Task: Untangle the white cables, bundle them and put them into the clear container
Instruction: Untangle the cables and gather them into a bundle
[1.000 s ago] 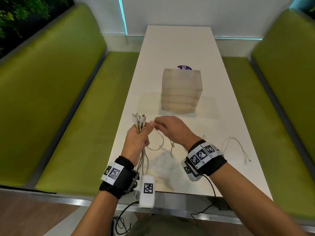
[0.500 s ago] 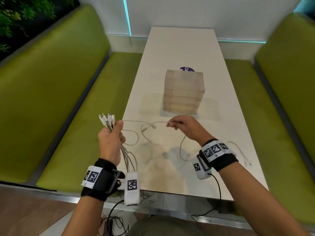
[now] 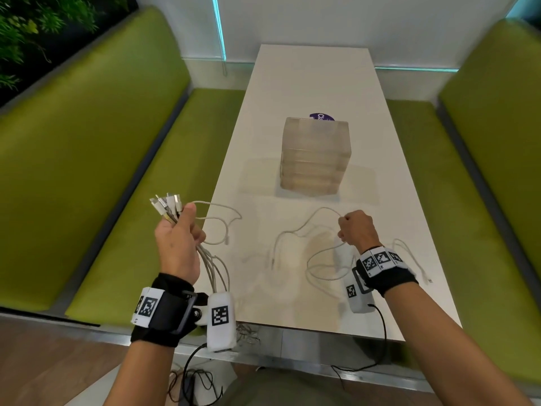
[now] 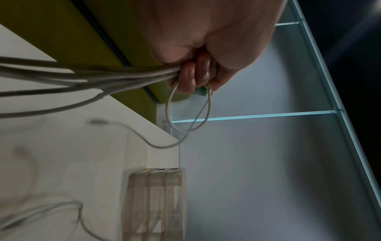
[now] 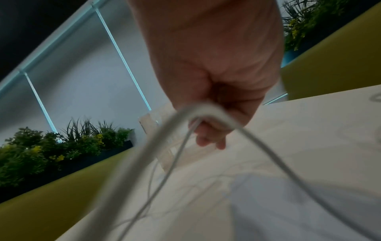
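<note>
My left hand (image 3: 178, 230) grips a bunch of white cables (image 3: 215, 269) held off the table's left edge, with their plugs (image 3: 167, 203) sticking up above the fist. In the left wrist view the fingers (image 4: 191, 73) curl round the strands (image 4: 86, 75). My right hand (image 3: 355, 227) holds a single white cable (image 3: 295, 232) over the table (image 3: 310, 83); its loops trail down onto the top. The right wrist view shows that cable (image 5: 206, 108) running through the closed fist (image 5: 214, 97). The clear container (image 3: 314, 158) stands farther back on the table, apart from both hands.
One more white cable (image 3: 409, 253) lies loose near the table's right edge. A purple sticker (image 3: 321, 116) shows behind the container. Green benches (image 3: 96, 142) flank the table on both sides. Dark wires (image 3: 193, 379) hang below the near edge.
My hands have drawn apart: the left went left off the table edge with the bunch, the right went right, pulling one cable out of the bunch.
</note>
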The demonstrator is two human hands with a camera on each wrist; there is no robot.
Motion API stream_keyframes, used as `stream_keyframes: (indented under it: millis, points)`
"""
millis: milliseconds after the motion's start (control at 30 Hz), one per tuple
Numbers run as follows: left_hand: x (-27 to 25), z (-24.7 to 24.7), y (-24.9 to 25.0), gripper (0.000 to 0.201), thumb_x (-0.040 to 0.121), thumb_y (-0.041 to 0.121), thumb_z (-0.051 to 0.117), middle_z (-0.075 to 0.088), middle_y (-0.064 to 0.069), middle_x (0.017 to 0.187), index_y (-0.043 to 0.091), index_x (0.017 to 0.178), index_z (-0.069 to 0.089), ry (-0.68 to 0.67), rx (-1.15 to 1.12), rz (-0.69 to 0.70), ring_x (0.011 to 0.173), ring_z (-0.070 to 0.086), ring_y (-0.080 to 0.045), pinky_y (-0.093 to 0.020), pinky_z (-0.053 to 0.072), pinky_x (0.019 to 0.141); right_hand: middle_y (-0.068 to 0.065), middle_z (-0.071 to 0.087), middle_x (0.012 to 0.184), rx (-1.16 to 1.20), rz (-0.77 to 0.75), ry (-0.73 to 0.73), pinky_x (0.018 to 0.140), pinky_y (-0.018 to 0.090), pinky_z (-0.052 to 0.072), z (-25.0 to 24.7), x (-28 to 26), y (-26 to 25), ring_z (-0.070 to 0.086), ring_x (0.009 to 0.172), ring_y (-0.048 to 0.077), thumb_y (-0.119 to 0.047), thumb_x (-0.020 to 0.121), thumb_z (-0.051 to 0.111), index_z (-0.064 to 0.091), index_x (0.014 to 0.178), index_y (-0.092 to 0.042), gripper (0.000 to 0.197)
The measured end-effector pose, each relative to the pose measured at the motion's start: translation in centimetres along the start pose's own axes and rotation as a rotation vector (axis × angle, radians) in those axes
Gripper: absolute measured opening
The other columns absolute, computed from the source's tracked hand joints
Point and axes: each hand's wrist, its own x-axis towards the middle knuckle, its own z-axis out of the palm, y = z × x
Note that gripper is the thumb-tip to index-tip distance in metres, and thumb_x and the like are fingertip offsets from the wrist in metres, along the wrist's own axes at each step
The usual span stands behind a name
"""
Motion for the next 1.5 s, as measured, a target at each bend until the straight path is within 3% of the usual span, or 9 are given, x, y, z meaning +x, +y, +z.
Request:
stream_keyframes:
  millis: [67,200,400,533,667,867,1067,1367,1500]
  points:
    - [-0.1,0.1,-0.1,0.024,0.095,0.012,0.055,0.025,0.008,0.052,0.019,0.075,0.042,-0.031,0.015,-0.014,0.047,0.021,-0.009,-0.021,0.024,0.043,0.017,0.071,0.084,-0.028,-0.033,-0.085,0.075,0.043,0.057,0.1,-0.4,0.2,0.067,0.072,0.029,-0.02,0.091,0.052,0.066,0.096,0.005,0.029]
    - [-0.8,0.5,-0.4,0.026,0.094,0.009,0.056,0.024,0.009,0.052,0.019,0.072,0.044,-0.16,0.073,-0.046,0.046,0.019,-0.009,-0.021,0.021,0.042,0.014,0.045,0.144,-0.262,-0.177,-0.188,0.108,0.041,0.036,-0.3,-2.1,-1.1,0.042,0.132,0.031,-0.038,0.091,0.059,0.036,0.144,-0.01,0.065]
    - [-2.1,1.3,-1.1,0.03,0.091,0.006,0.058,0.025,0.007,0.052,0.018,0.066,0.047,-0.346,0.202,-0.099,0.045,0.017,-0.01,-0.026,0.015,0.045,0.005,0.008,0.161,-0.194,-0.566,-0.127,0.118,0.045,0.016,-0.9,-8.5,-4.7,0.005,0.148,0.024,-0.039,0.094,0.054,0.009,0.152,-0.025,0.074]
    - [-2.9,1.7,-1.4,0.024,0.09,0.008,0.061,0.024,0.006,0.05,0.014,0.069,0.051,-0.462,0.262,-0.109,0.044,0.016,-0.01,-0.022,0.017,0.041,-0.003,0.049,0.141,0.046,-0.75,-0.334,0.102,0.017,0.033,-0.2,-13.1,-6.6,0.044,0.128,0.009,-0.035,0.094,0.055,0.043,0.141,-0.024,0.05]
    - [-3.7,1.6,-1.4,0.024,0.09,0.012,0.062,0.023,0.006,0.051,0.014,0.07,0.048,-0.519,0.284,-0.101,0.044,0.017,-0.011,-0.021,0.019,0.041,-0.004,0.07,0.084,0.179,-0.675,-0.447,0.075,0.026,0.051,0.5,-14.8,-6.3,0.065,0.077,0.009,-0.014,0.092,0.059,0.069,0.1,-0.014,0.012]
    - [-4.0,1.2,-1.8,0.022,0.091,0.009,0.061,0.027,0.005,0.052,0.013,0.07,0.055,-0.589,0.354,-0.118,0.044,0.021,-0.011,-0.023,0.023,0.044,-0.001,0.065,0.114,0.318,-0.56,-0.632,0.077,0.036,0.058,0.3,-15.7,-5.0,0.069,0.088,0.02,-0.018,0.092,0.06,0.059,0.11,-0.016,0.019]
    - [-5.0,1.5,-2.2,0.019,0.091,0.011,0.061,0.029,0.01,0.049,0.012,0.073,0.053,-0.633,0.353,-0.107,0.042,0.022,-0.008,-0.021,0.025,0.043,0.012,0.071,0.08,0.39,-0.455,-0.664,0.067,0.033,0.057,-0.2,-16.4,-4.7,0.07,0.07,0.024,-0.016,0.097,0.052,0.057,0.107,-0.012,0.012]
    - [-4.0,1.0,-1.3,0.027,0.093,0.01,0.058,0.022,0.004,0.056,0.019,0.07,0.046,-0.477,0.209,-0.07,0.051,0.013,-0.015,-0.027,0.014,0.046,0.023,0.071,0.09,-0.025,-0.109,-0.929,0.063,0.031,0.054,0.9,-17.1,-0.2,0.063,0.069,0.029,-0.006,0.094,0.041,0.05,0.091,-0.011,0.01]
    - [-4.2,1.3,-1.5,0.028,0.093,0.011,0.058,0.023,0.006,0.054,0.019,0.069,0.047,-0.497,0.215,-0.065,0.048,0.014,-0.012,-0.028,0.014,0.046,0.008,0.07,0.09,-0.139,-0.261,-0.832,0.073,0.035,0.054,2.8,-16.6,1.4,0.063,0.074,0.02,-0.008,0.089,0.052,0.058,0.088,-0.015,0.009]
